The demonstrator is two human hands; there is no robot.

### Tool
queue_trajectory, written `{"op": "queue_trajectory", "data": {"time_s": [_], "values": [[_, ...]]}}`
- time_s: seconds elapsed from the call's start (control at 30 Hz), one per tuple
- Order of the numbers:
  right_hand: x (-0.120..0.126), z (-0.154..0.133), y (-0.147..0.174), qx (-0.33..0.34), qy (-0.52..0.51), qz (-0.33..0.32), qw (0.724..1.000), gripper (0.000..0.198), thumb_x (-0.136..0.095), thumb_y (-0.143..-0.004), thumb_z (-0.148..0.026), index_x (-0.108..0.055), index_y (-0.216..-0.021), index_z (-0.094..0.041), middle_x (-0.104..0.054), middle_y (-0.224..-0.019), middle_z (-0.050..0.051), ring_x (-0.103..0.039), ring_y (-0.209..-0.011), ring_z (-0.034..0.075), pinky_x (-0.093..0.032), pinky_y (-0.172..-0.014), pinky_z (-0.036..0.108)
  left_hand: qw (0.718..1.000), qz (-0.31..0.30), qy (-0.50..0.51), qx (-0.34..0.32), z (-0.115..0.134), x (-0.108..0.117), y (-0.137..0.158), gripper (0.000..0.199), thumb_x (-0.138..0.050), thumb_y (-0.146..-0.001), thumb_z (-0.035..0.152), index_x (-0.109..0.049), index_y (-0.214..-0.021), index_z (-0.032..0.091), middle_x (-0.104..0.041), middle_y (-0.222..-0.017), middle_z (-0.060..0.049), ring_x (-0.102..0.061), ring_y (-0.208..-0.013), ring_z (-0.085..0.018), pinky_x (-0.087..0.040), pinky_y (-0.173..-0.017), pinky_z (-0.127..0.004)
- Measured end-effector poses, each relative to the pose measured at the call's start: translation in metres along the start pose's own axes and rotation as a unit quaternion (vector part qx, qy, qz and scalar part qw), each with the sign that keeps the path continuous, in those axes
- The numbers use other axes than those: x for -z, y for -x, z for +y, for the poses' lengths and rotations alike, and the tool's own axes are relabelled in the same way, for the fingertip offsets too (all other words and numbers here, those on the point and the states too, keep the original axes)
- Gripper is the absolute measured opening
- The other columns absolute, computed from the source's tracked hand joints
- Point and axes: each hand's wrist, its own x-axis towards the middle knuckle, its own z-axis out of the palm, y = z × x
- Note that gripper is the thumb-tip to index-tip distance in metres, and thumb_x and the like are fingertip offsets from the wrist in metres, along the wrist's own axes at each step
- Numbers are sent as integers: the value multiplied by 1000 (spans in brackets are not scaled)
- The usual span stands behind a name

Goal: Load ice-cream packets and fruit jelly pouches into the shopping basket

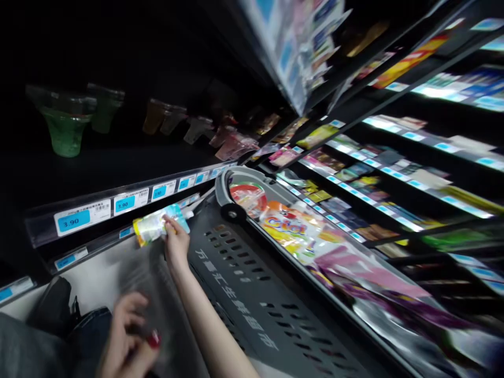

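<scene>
My right hand (177, 239) pinches a small spouted pouch (151, 227), coloured yellow, white and light blue. Its pale cap points right, towards the grey shopping basket (236, 278). The hand is held beside the basket's outer wall, below the shelf edge. Lower down and blurred, my left hand (128, 336) has its fingers bent but apart, a red nail on the thumb. Nothing shows between its fingers. Bagged snacks (285, 226) and a round clear pack with a red rim (249, 197) lie in the basket.
Price labels (82, 216) line the shelf edge at left. On that dark shelf stand a green jelly cup (66, 126) and several other clear packs. Shelves of packaged goods (394, 157) run along the right. My feet (51, 304) are at lower left.
</scene>
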Motion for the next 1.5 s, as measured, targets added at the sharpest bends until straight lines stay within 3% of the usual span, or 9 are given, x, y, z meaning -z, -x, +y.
{"op": "queue_trajectory", "data": {"time_s": [0.13, 0.3, 0.4, 0.77, 0.97, 1.17, 1.27, 1.37, 1.5], "values": [[40, -22, 79, -64, -53, -103, 991, 39, -61, -66, -39, -67, -94, -13, -62, -102, 10, -55, -67, 14, -40, -50, 21, 978, 118, 170, 38, 2, -2, -13, 64, -67, -66, 21, -35, -121, 21, -31, -138, -12, -46, -113, -25, -50, -79, -34], [79, -53, 145, 2, -11, -208, 978, 31, -62, -72, -35, -64, -97, -18, -60, -103, 7, -54, -91, 19, -45, -72, 26, 969, 31, 241, 56, 3, -21, 12, 56, -67, -66, 12, -44, -117, 10, -60, -104, -14, -59, -90, -26, -52, -75, -45], [86, -60, 165, 6, -60, -212, 975, 54, -67, -68, -29, -46, -117, -22, -55, -107, 5, -55, -85, 17, -46, -71, 26, 978, 19, 203, 47, 3, -25, 26, 54, -68, -66, 12, -46, -115, 8, -63, -98, -12, -61, -83, -23, -54, -73, -45], [76, -73, 188, 24, -250, -39, 967, 100, -73, -63, -19, -5, -135, -33, -45, -122, 11, -59, -92, 19, -48, -84, 37, 983, -36, 182, 0, -10, -23, 33, 74, -71, -66, 18, -34, -129, 14, -61, -108, -11, -60, -93, -24, -55, -73, -37], [79, -67, 189, -26, -232, -88, 968, 56, -72, -66, -27, -40, -111, -17, -59, -102, 10, -60, -91, 20, -49, -82, 34, 984, -69, 166, -13, -14, -17, 30, 80, -70, -70, 20, -24, -136, 20, -61, -108, -6, -58, -95, -20, -53, -78, -30], [80, -62, 186, -32, -236, -89, 967, 36, -69, -68, -31, -53, -95, -14, -63, -95, 8, -60, -85, 19, -49, -77, 32, 980, -109, 168, -17, -14, -16, 31, 68, -68, -71, 20, -36, -131, 21, -61, -108, -7, -57, -98, -21, -49, -83, -33], [84, -64, 181, -66, -318, -96, 941, 37, -73, -63, -30, -54, -92, -16, -63, -95, 6, -60, -83, 17, -48, -75, 29, 948, -219, 230, 8, -8, -14, 32, 53, -67, -71, 37, -53, -116, 14, -61, -106, -11, -58, -96, -25, -44, -87, -37], [92, -66, 176, -142, -403, -165, 889, 37, -74, -58, -27, -56, -89, -18, -62, -82, 1, -57, -69, 12, -46, -65, 23, 896, -357, 248, 93, -2, -11, 33, 67, -47, -75, 64, -58, -110, 7, -59, -106, -17, -58, -96, -31, -40, -88, -40], [96, -72, 177, -160, -457, -297, 823, 26, -67, -63, -28, -59, -86, -20, -55, -67, -2, -54, -64, 13, -46, -65, 27, 898, -385, 153, 147, -3, -7, 35, 40, -62, -74, 40, -61, -102, 11, -62, -98, -13, -62, -84, -23, -44, -79, -33]]}}
